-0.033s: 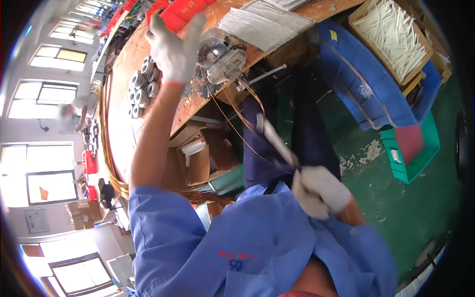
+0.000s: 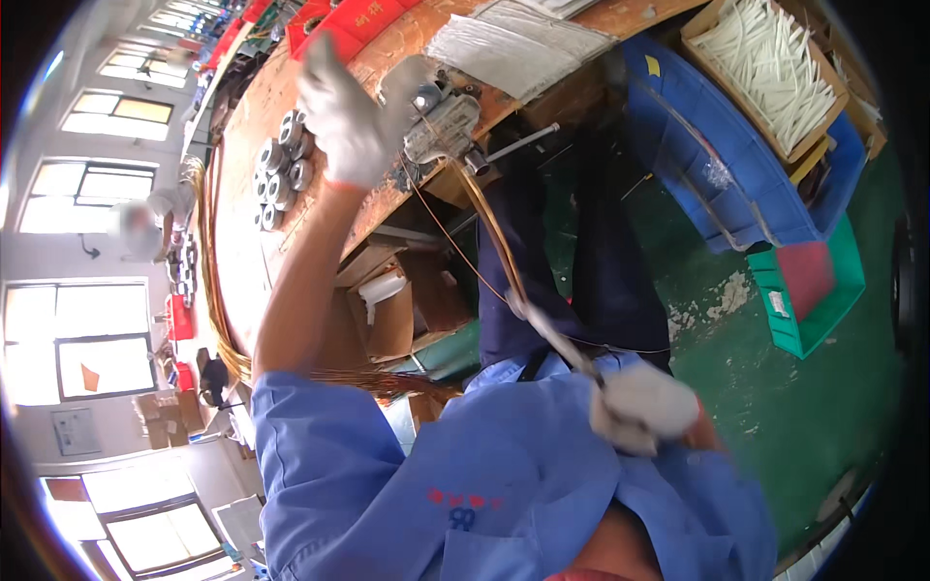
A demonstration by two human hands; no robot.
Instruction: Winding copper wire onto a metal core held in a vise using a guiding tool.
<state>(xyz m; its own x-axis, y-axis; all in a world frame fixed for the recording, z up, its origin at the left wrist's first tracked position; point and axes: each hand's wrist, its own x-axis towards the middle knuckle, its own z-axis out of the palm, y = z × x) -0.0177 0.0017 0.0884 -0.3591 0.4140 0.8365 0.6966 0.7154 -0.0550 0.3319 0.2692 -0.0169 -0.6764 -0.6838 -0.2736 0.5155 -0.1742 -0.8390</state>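
My left hand (image 2: 349,126), in a white glove, is raised over the bench beside a grey metal housing (image 2: 446,126). Its fingers and thumb are apart and nothing is in them, though the thumb side is blurred. Low in front of my body, my gloved right hand (image 2: 644,412) is closed round a long, slim, light-grey tool (image 2: 557,339). The tool's exact kind cannot be made out. A bundle of copper wires (image 2: 492,228) runs from the housing to the tool's far end. One thin loose wire hangs in a curve beside it.
Several grey metal rings (image 2: 278,172) are stacked on the wooden bench (image 2: 237,208), near red bins (image 2: 363,24). At right are a blue crate (image 2: 702,160), a carton of white strips (image 2: 765,73) and a green bin (image 2: 809,315). Long copper wires (image 2: 208,290) skirt the bench. Another person (image 2: 145,228) is far left.
My right hand has shifted down and to the right with the tool. The copper bundle now stretches straighter toward it. My left hand has tilted and moved slightly right.
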